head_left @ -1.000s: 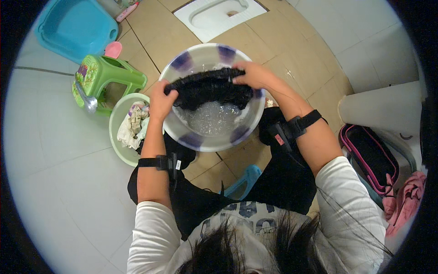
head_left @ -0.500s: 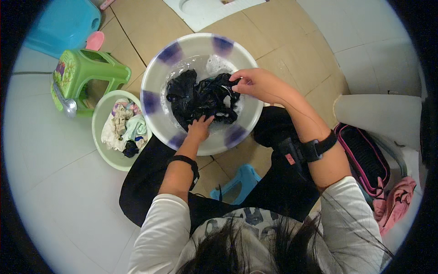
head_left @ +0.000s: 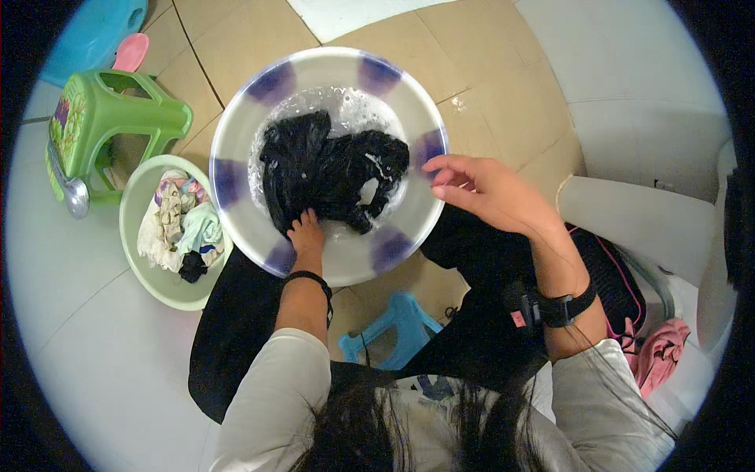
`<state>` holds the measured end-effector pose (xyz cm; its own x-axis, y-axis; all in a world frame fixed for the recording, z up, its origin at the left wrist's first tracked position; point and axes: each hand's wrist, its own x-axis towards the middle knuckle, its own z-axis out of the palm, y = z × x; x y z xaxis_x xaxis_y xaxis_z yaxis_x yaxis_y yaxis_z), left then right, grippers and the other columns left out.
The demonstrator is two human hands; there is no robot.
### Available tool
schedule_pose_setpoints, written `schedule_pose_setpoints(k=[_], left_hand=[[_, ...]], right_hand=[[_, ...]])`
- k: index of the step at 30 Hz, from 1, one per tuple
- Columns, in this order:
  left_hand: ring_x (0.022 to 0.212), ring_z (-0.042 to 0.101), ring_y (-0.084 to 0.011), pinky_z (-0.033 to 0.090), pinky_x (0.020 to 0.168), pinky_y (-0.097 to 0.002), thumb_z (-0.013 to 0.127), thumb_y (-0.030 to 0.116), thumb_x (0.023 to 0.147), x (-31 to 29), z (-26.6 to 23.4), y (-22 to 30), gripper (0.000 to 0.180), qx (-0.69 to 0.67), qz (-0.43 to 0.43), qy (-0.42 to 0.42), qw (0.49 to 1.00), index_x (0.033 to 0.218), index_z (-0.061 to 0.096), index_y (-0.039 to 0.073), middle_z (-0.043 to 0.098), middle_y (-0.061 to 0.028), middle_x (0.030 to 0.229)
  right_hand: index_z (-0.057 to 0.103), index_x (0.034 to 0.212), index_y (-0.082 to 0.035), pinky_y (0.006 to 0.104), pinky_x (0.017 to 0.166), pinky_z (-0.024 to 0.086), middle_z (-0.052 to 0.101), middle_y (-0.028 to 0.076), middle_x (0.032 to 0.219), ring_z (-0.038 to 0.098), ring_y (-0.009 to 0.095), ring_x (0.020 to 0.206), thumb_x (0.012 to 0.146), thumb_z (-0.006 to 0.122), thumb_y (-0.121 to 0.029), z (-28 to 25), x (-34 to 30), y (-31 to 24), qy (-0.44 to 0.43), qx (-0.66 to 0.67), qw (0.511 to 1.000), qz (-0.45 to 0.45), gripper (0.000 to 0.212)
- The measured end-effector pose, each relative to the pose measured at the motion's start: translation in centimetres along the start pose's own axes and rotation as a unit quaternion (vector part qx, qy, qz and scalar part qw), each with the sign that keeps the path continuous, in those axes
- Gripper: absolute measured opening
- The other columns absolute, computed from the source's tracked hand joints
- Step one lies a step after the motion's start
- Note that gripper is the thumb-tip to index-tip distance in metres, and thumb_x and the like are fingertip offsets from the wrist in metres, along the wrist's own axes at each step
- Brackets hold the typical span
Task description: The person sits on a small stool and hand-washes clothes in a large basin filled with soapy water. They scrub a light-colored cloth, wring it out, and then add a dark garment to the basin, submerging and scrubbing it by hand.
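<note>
A black garment lies bunched and wet in sudsy water inside a large pale basin with purple patches around its wall. At the near left of the garment, my left hand rests on the black cloth with its fingers spread. My right hand hangs in the air just over the basin's right rim, holding nothing. Its fingers are loosely bent, with the thumb apart from them.
Left of the basin stands a light green tub of mixed clothes. Beyond it are a green stool with a metal shower head, a pink scoop and a blue tub. A blue stool sits between my knees.
My right hand has left the garment and moved right, past the basin's rim. My left hand stays on the cloth at the near side. The whole view has shifted slightly.
</note>
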<state>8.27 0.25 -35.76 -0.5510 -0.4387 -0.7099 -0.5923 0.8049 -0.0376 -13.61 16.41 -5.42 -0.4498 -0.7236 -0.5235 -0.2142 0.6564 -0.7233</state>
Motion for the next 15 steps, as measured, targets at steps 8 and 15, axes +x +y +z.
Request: schedule_pose_setpoints(k=[8,15], left_hand=[[0.089,0.052,-0.0291,0.043,0.076,-0.0335,0.058,0.019,0.062,0.3,-9.5,0.0,0.034,-0.042,0.112,-0.112,0.986,0.09,0.056,0.0,0.054,-0.0178,0.094],[0.064,0.053,-0.016,0.042,0.063,-0.027,0.055,0.016,0.06,-7.5,-26.0,-1.2,0.031,-0.314,0.248,0.061,0.914,0.084,0.057,-0.002,0.057,-0.0106,0.07]], right_hand=[[0.051,0.097,-0.005,0.0249,0.063,0.04,0.054,0.005,0.073,0.05,0.013,0.068,0.075,0.053,-0.02,0.5,0.9,-2.2,-0.005,-0.039,0.998,-0.042,0.026],[0.059,0.077,-0.006,0.035,0.061,0.042,0.058,0.014,0.069,0.056,0.027,0.065,0.065,0.058,-0.032,2.8,2.8,-1.9,0.05,-0.104,0.988,-0.102,0.028]])
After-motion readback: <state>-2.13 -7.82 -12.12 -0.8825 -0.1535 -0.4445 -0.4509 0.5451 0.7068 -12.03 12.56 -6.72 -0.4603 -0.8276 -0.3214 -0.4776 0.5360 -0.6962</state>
